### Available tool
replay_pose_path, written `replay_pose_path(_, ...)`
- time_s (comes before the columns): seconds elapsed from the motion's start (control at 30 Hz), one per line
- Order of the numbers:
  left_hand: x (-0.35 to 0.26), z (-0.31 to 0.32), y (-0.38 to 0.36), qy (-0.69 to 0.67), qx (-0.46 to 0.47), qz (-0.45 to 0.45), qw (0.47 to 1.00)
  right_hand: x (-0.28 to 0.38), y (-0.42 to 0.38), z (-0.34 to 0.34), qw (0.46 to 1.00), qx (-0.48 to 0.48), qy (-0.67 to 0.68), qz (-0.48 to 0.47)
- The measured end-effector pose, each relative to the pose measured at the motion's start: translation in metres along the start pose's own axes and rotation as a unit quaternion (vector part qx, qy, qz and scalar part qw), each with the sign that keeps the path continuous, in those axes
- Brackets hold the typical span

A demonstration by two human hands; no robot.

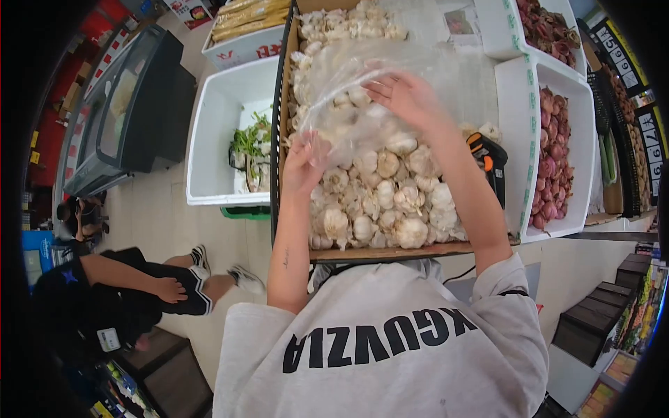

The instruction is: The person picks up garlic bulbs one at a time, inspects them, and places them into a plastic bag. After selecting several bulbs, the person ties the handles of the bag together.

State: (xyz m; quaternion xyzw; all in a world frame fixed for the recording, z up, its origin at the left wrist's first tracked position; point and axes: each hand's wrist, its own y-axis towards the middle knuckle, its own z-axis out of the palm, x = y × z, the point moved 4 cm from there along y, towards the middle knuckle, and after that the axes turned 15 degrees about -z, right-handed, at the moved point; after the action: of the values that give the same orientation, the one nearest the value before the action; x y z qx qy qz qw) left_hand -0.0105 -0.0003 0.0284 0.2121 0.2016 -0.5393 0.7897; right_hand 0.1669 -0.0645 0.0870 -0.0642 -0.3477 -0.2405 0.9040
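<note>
Clear plastic bag (340,89) is what we have in our hands, stretched above the loose garlic bulbs (387,198) heaped in a cardboard box (387,252). Our left hand (306,161) curls at the bag's near left edge, its fingers seemingly pinching the film. Our right hand (404,97) is raised at the bag's far right part, fingers extended and slightly spread; we cannot tell whether they are inside the film or just against it. We judge the bag to be very light, limp and slippery, apt to cling to itself and to tear under a hard pull. It should be best held by the rim of its mouth, one side in each hand, with a soft pinch. To the right, beside the box, stands a white foam box (511,157) of shallots (550,157); to the left, another foam box (198,150) holds leafy greens (256,139).
</note>
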Motion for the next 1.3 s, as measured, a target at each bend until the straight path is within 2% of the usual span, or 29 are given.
replay_pose_path(0.03,-0.001,0.006,0.001,-0.004,0.024,-0.007,1.0,0.008,-0.014,0.011,0.997,0.061,-0.052,-0.01)
replay_pose_path(0.07,-0.001,0.01,0.001,-0.007,0.05,-0.013,0.999,0.014,-0.029,0.012,0.997,0.057,-0.051,-0.004)
replay_pose_path(0.13,0.001,0.008,0.0,-0.015,0.053,-0.022,0.998,0.021,-0.061,0.02,0.934,0.225,-0.276,0.006)
replay_pose_path(0.17,0.001,0.007,0.001,-0.018,0.044,-0.032,0.998,0.023,-0.073,0.02,0.935,0.226,-0.274,0.009)
replay_pose_path(0.23,0.003,0.005,0.0,-0.021,0.034,-0.041,0.998,0.015,-0.096,0.02,0.8,0.34,-0.489,0.074)
replay_pose_path(0.27,0.004,0.003,0.0,-0.023,0.016,-0.043,0.999,0.009,-0.101,0.017,0.8,0.341,-0.488,0.075)
replay_pose_path(0.33,0.006,0.001,-0.001,-0.025,-0.002,-0.048,0.999,-0.011,-0.111,0.001,0.659,0.378,-0.65,0.011)
replay_pose_path(0.37,0.006,-0.001,-0.002,-0.003,-0.04,-0.055,0.998,-0.02,-0.116,-0.003,0.66,0.377,-0.65,0.011)
replay_pose_path(0.4,0.006,-0.004,-0.003,0.019,-0.079,-0.061,0.995,-0.027,-0.118,-0.007,0.598,0.356,-0.718,-0.008)
replay_pose_path(0.43,0.006,-0.007,-0.002,0.02,-0.079,-0.062,0.995,-0.034,-0.12,-0.008,0.53,0.333,-0.779,-0.027)
replay_pose_path(0.47,0.007,-0.012,-0.001,0.006,-0.071,-0.066,0.995,-0.044,-0.123,-0.008,0.532,0.333,-0.778,-0.028)
replay_pose_path(0.53,0.005,-0.011,-0.001,-0.006,-0.066,-0.069,0.995,-0.062,-0.126,-0.009,0.444,0.291,-0.847,-0.005)
replay_pose_path(0.57,0.002,-0.01,-0.001,-0.008,-0.11,-0.044,0.993,-0.071,-0.128,-0.007,0.445,0.291,-0.847,-0.005)
replay_pose_path(0.6,0.001,-0.011,-0.001,-0.011,-0.152,-0.019,0.988,-0.078,-0.129,-0.006,0.393,0.28,-0.876,-0.007)
replay_pose_path(0.63,0.0,-0.012,0.0,-0.011,-0.151,-0.02,0.988,-0.081,-0.13,-0.008,0.338,0.266,-0.902,-0.008)
replay_pose_path(0.7,-0.004,-0.011,0.003,-0.025,-0.088,-0.004,0.996,-0.084,-0.132,-0.011,0.331,0.257,-0.908,-0.018)
replay_pose_path(0.77,-0.004,-0.012,0.003,-0.033,-0.072,-0.002,0.997,-0.082,-0.131,-0.011,0.326,0.25,-0.911,-0.029)
replay_pose_path(0.83,-0.004,-0.011,0.003,-0.041,-0.058,0.0,0.997,-0.075,-0.128,-0.01,0.37,0.269,-0.889,0.024)
replay_pose_path(0.87,-0.003,-0.012,0.003,-0.037,-0.065,-0.004,0.997,-0.073,-0.127,-0.012,0.37,0.269,-0.889,0.024)
replay_pose_path(0.93,-0.001,-0.015,0.004,-0.033,-0.072,-0.008,0.997,-0.068,-0.124,-0.017,0.433,0.238,-0.869,0.011)
replay_pose_path(0.97,0.001,-0.018,0.004,-0.029,-0.088,-0.006,0.996,-0.065,-0.124,-0.019,0.433,0.238,-0.869,0.011)
replay_pose_path(1.03,0.001,-0.022,0.003,-0.023,-0.104,-0.003,0.994,-0.059,-0.124,-0.022,0.478,0.259,-0.839,0.021)
replay_pose_path(1.17,0.001,-0.02,0.004,-0.032,-0.084,-0.017,0.996,-0.045,-0.121,-0.02,0.503,0.302,-0.81,-0.027)
replay_pose_path(1.23,-0.001,-0.017,0.005,-0.036,-0.075,-0.021,0.996,-0.028,-0.118,-0.01,0.61,0.289,-0.736,-0.045)
replay_pose_path(1.27,-0.001,-0.016,0.005,-0.037,-0.082,-0.023,0.996,-0.02,-0.116,-0.007,0.61,0.29,-0.736,-0.044)
replay_pose_path(1.3,-0.001,-0.015,0.004,-0.039,-0.09,-0.023,0.995,-0.011,-0.113,-0.004,0.693,0.271,-0.666,-0.051)
